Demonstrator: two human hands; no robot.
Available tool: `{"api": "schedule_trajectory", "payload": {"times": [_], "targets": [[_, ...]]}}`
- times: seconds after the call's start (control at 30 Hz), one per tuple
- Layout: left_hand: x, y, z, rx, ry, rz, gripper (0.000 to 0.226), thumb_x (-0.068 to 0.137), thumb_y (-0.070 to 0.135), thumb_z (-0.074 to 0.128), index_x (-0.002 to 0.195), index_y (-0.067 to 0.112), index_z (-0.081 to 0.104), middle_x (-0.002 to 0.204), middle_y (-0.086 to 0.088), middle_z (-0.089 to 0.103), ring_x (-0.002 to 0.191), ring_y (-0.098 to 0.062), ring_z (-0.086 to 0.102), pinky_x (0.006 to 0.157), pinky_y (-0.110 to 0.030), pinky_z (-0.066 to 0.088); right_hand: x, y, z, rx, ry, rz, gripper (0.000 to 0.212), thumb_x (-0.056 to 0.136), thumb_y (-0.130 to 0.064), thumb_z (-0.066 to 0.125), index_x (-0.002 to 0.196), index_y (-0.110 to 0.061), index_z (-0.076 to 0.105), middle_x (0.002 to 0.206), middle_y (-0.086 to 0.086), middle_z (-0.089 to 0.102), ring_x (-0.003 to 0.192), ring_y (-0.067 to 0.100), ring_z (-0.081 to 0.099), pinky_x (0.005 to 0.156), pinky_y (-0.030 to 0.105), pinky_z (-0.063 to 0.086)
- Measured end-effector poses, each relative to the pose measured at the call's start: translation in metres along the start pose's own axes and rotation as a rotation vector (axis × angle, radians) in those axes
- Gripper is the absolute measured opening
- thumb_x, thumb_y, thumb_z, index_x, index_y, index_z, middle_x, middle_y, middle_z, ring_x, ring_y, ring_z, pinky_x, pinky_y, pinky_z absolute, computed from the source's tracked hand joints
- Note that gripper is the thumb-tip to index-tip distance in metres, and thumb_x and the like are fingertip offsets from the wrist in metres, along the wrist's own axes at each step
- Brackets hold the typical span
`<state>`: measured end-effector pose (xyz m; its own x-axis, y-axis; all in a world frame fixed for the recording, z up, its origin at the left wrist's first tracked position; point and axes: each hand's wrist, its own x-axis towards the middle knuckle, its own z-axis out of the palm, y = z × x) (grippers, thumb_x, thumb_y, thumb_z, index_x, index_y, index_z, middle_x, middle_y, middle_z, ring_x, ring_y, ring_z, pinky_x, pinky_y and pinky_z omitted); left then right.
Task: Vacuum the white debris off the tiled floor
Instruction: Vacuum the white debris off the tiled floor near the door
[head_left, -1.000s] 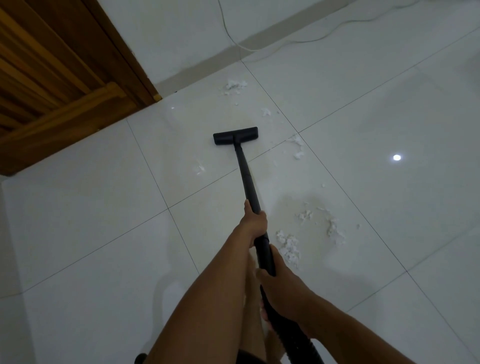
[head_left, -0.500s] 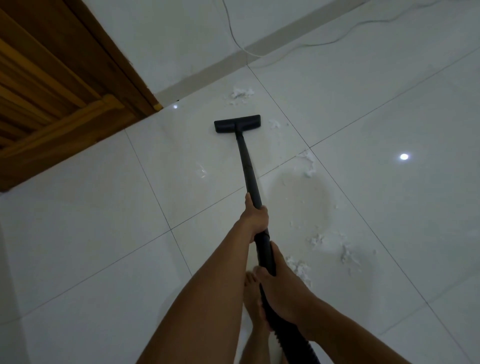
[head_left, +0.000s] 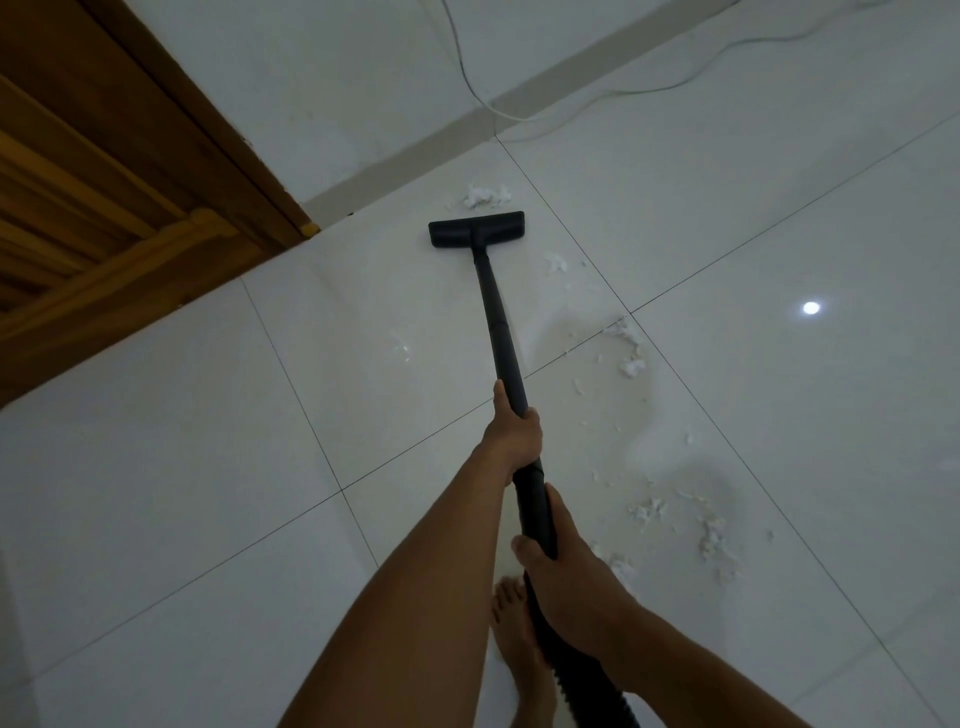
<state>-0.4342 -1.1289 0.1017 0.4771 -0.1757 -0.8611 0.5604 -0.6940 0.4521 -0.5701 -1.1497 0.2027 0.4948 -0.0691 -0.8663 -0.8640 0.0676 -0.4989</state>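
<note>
— pale glossy tiled floor runs up to a brown wooden door frame and a white wall. where's the mess from your hands?
— the bit nearest the nozzle is a fluffy white debris clump. it's straight ahead of you, just beyond the far edge of the flat black vacuum floor head, close to the skirting.
— and the long axis?
— the long black vacuum wand points away from you, leaning slightly left toward the head. your left hand is wrapped round it higher up, so it's nearer the clump. your right hand grips the lower end by the hose, close to your body.
— the rest?
— more white scraps lie right of the wand, and a scattered white patch sits near your right hand. i'd judge a short push forward reaches the far clump, and the others call for a swing right.
</note>
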Motion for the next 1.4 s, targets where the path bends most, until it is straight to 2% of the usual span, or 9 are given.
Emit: {"api": "schedule_trajectory", "payload": {"times": [0.27,0.47,0.73,0.9,1.03,1.17,1.3,1.4], "targets": [[0.020,0.017,-0.017,0.017,-0.013,0.017,0.068,0.108,0.032,0.033,0.157,0.039,-0.012,0.146,-0.007,0.045,0.100,-0.020,0.049,0.094,-0.039,0.047,0.018,-0.026,0.002,0.007,0.014,0.018,0.064,0.110,-0.032,0.038,0.161,-0.040,0.000,0.085,-0.008,0.055,0.063,0.005,0.058,0.038,0.008,0.040],[0.034,0.027,-0.027,0.008,-0.027,0.022,0.068,0.107,0.032,0.033,0.157,0.040,-0.013,0.149,-0.008,0.042,0.104,-0.021,0.049,0.096,-0.039,0.047,0.032,-0.036,0.002,0.004,0.020,0.027,0.064,0.110,-0.032,0.039,0.161,-0.041,0.001,0.090,0.006,0.063,0.054,0.008,0.058,0.042,0.012,0.043],[0.047,0.043,-0.040,0.027,-0.024,0.021,0.068,0.108,0.031,0.034,0.157,0.040,-0.013,0.147,-0.007,0.043,0.100,-0.021,0.048,0.092,-0.039,0.047,0.042,-0.057,0.000,0.067,0.030,0.038,0.064,0.109,-0.030,0.041,0.160,-0.045,0.004,0.082,0.010,0.062,0.054,0.011,0.059,0.043,0.016,0.045],[0.027,0.065,-0.058,0.069,-0.046,-0.006,0.069,0.107,0.030,0.034,0.158,0.038,-0.013,0.152,-0.007,0.038,0.104,-0.023,0.048,0.095,-0.041,0.048,0.022,-0.087,0.003,0.180,0.007,0.068,0.058,0.108,-0.027,0.045,0.155,-0.046,0.017,0.077,0.013,0.061,0.053,0.018,0.061,0.047,0.024,0.051],[-0.005,0.086,-0.080,0.078,-0.097,-0.079,0.071,0.106,0.027,0.034,0.157,0.039,-0.013,0.144,-0.007,0.042,0.102,-0.025,0.053,0.093,-0.043,0.053,-0.006,-0.115,0.010,0.241,-0.016,0.090,0.053,0.107,-0.022,0.045,0.151,-0.045,0.025,0.071,0.014,0.058,0.051,0.021,0.059,0.052,0.031,0.055],[-0.028,0.101,-0.092,0.071,-0.133,-0.135,0.072,0.105,0.025,0.035,0.157,0.040,-0.013,0.129,-0.007,0.046,0.088,-0.023,0.055,0.089,-0.043,0.055,-0.025,-0.138,0.012,0.242,-0.022,0.103,0.051,0.106,-0.019,0.044,0.149,-0.041,0.027,0.069,0.014,0.057,0.050,0.022,0.058,0.049,0.031,0.054],[-0.021,0.116,-0.098,0.034,-0.145,-0.140,0.072,0.104,0.023,0.035,0.157,0.040,-0.011,0.134,-0.011,0.048,0.084,-0.022,0.055,0.087,-0.043,0.056,-0.016,-0.155,0.005,0.203,0.017,0.128,0.049,0.107,-0.021,0.046,0.149,-0.039,0.029,0.071,0.014,0.058,0.047,0.021,0.057,0.047,0.029,0.054],[-0.005,0.129,-0.099,0.001,-0.143,-0.138,0.073,0.104,0.022,0.035,0.157,0.040,-0.012,0.126,-0.009,0.049,0.082,-0.021,0.055,0.086,-0.042,0.056,-0.001,-0.166,-0.006,0.201,0.012,0.113,0.048,0.108,-0.020,0.044,0.150,-0.036,0.030,0.072,0.015,0.056,0.044,0.019,0.055,0.043,0.026,0.051]]}}
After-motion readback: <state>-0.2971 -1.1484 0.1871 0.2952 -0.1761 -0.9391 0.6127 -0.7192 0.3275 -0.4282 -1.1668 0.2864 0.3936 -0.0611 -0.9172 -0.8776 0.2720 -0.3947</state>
